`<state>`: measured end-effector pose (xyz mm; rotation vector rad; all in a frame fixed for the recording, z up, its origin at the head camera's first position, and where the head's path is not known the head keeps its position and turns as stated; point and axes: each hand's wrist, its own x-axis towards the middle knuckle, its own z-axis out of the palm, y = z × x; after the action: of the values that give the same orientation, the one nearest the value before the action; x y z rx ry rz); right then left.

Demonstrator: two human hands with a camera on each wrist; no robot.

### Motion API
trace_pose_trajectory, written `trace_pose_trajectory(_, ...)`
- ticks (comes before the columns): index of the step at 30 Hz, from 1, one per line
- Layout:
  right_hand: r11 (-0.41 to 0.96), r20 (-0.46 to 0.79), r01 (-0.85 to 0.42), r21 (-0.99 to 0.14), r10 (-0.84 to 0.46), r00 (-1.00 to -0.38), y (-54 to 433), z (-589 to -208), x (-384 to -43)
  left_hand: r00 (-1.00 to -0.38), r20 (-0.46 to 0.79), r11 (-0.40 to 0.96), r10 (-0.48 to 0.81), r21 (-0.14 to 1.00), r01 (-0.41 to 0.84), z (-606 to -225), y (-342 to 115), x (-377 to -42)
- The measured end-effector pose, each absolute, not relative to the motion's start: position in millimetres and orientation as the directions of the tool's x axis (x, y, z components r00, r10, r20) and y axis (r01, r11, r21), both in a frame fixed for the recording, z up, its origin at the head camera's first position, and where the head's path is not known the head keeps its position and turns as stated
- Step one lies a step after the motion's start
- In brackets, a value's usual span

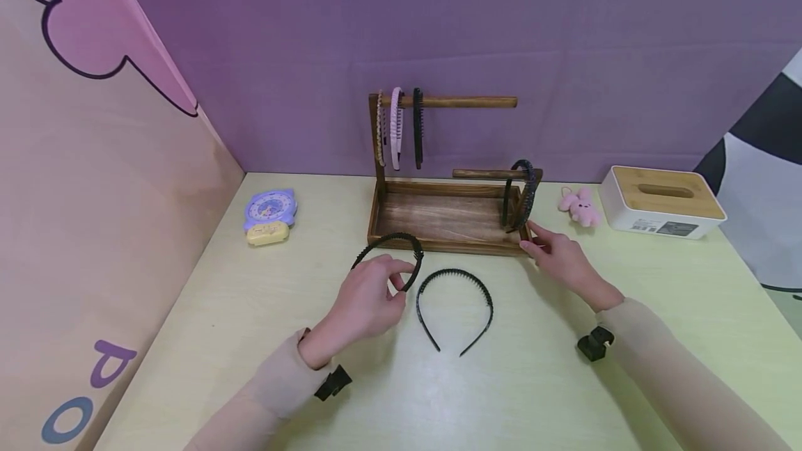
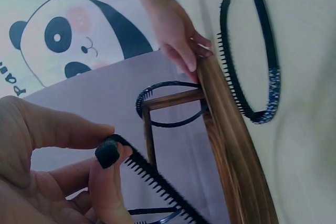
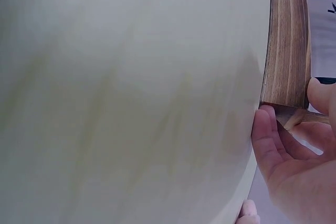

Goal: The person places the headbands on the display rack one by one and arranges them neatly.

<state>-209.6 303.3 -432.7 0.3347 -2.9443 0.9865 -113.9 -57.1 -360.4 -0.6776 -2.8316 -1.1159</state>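
My left hand pinches a black toothed headband between thumb and fingers, raised in front of the wooden headband rack. In the left wrist view the comb teeth of that headband face down. With thumb and fingers my right hand grips the rack's front right corner; the right wrist view shows the wooden edge there. Another headband, dark with a speckled side, lies on the table between the hands. One dark headband hangs on the rack's lower rod.
On the upper rod hang a beaded tan headband, a pale pink one and a black one. A purple and yellow toy clock stands left. Right of the rack are a pink plush and a tissue box.
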Motion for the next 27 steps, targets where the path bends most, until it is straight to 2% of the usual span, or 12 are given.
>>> trace_pose_trajectory(9,0.773,0.077,-0.198,-0.602,-0.191,-0.979,303,-432,-209,-0.885,0.310,0.523,0.347,0.719,0.457,-355,-50,-124)
trace_pose_trajectory(16,0.775,0.074,-0.196,-0.601,-0.190,-0.979,304,-434,-209,-0.842,0.455,0.429,0.291,0.724,0.540,-359,-38,-140)
trace_pose_trajectory(27,0.769,0.080,-0.203,-0.606,-0.194,-0.978,304,-433,-210,-0.791,0.574,0.354,0.213,0.709,0.610,-366,-19,-167)
